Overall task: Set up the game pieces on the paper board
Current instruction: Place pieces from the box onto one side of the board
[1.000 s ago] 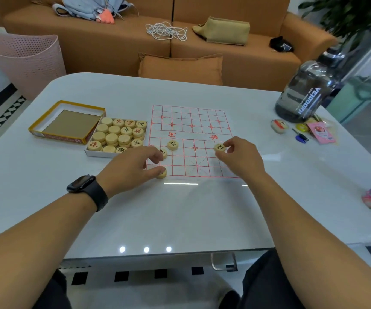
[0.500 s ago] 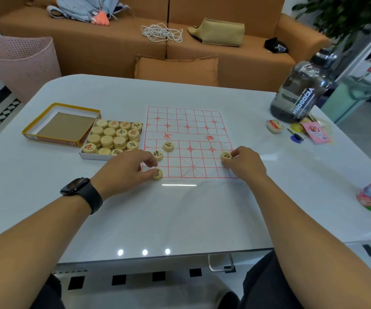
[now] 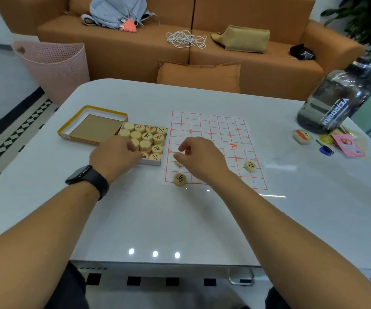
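Observation:
The paper board point(image 3: 211, 130), white with a red grid, lies on the white table point(image 3: 180, 219). One round wooden piece point(image 3: 179, 179) sits at the board's near left corner and another point(image 3: 250, 166) near its right edge. A third piece point(image 3: 178, 162) shows partly under my right hand point(image 3: 202, 159), which hovers with curled fingers over the board's left side. My left hand point(image 3: 115, 156), a black watch on its wrist, reaches into the white tray point(image 3: 151, 162) of several pieces left of the board. Its fingertips hide the near left pieces.
The tray's yellow-edged lid point(image 3: 95, 128) lies left of it. A large dark water bottle point(image 3: 334, 103) stands at the far right, with a small case point(image 3: 301, 136), a blue pen point(image 3: 326, 150) and a pink card point(image 3: 348, 144) nearby. An orange sofa point(image 3: 258, 70) is behind the table.
My left hand moved from the board's near left corner to the tray. My right hand let go of the piece at the right edge and crossed to the board's left side.

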`<control>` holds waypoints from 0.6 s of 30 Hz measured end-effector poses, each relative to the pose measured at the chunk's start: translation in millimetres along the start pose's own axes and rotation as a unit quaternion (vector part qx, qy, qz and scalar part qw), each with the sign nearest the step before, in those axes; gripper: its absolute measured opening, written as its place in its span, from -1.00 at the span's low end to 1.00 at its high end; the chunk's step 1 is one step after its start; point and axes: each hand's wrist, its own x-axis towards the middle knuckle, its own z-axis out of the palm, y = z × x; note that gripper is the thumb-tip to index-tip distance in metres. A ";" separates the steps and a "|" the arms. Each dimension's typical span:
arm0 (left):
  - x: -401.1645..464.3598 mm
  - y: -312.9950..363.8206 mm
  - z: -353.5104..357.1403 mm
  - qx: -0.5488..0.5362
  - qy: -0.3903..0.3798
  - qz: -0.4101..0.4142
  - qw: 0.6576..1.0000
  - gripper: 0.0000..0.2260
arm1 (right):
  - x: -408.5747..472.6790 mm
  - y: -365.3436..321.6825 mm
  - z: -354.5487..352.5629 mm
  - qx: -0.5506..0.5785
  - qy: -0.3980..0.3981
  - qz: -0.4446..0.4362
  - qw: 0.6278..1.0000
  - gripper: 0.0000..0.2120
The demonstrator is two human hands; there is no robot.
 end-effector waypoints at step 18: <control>29.5 20.4 9.2 0.093 -0.075 -0.044 0.992 -0.84 | 76.7 -51.6 38.8 -0.190 -0.102 -0.001 0.977 -0.78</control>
